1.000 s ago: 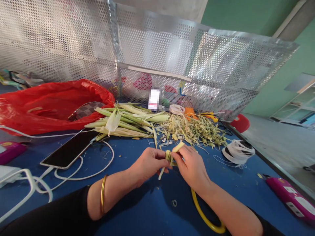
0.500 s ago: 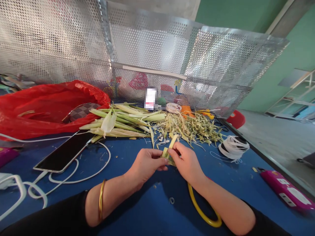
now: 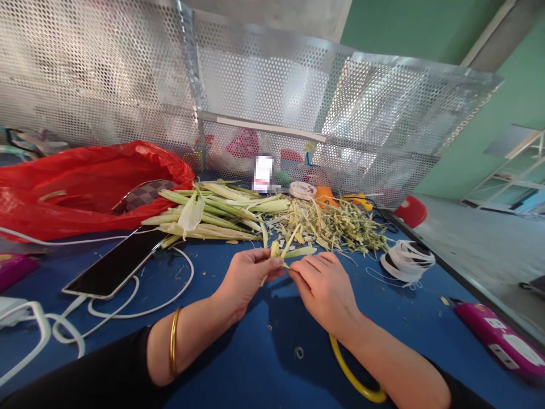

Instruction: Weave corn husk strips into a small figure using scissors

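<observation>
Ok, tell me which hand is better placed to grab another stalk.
Left, probably. The left hand sits nearer the stalks, lying ahead on its side; the right hand would have to cross over. Both pinch the leaf strip.

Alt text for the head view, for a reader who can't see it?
The left hand and right hand pinch a pale-green leaf strip above a blue table. Behind lie leaf stalks and trimmed scraps; a phone and red plastic bag sit left.
</observation>
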`<move>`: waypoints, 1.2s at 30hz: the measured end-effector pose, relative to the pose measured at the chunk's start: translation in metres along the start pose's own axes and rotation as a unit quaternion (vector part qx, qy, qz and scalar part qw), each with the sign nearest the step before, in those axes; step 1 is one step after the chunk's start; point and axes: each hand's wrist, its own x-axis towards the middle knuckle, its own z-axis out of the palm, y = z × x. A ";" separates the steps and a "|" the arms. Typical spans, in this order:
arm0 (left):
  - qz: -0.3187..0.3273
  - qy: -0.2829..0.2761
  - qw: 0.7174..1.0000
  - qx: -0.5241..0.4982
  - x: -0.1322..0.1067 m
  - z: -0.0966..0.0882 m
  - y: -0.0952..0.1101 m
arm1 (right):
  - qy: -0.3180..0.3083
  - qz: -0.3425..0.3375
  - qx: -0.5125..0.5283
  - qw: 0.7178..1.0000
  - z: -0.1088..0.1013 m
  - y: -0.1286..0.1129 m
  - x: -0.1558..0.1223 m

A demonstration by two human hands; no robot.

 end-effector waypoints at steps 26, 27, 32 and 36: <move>-0.003 0.035 0.999 0.030 -0.001 0.003 -0.005 | 0.087 0.445 0.582 0.675 0.015 -0.003 0.003; -0.009 0.042 0.999 0.020 0.000 0.001 -0.004 | 0.090 0.402 0.551 0.726 0.014 -0.004 0.002; -0.020 0.007 1.000 0.018 0.002 0.000 -0.005 | 0.075 0.248 0.440 0.860 0.006 -0.005 -0.002; -0.025 0.000 0.999 0.031 0.001 0.002 -0.008 | 0.051 0.261 0.395 0.879 0.001 -0.003 -0.001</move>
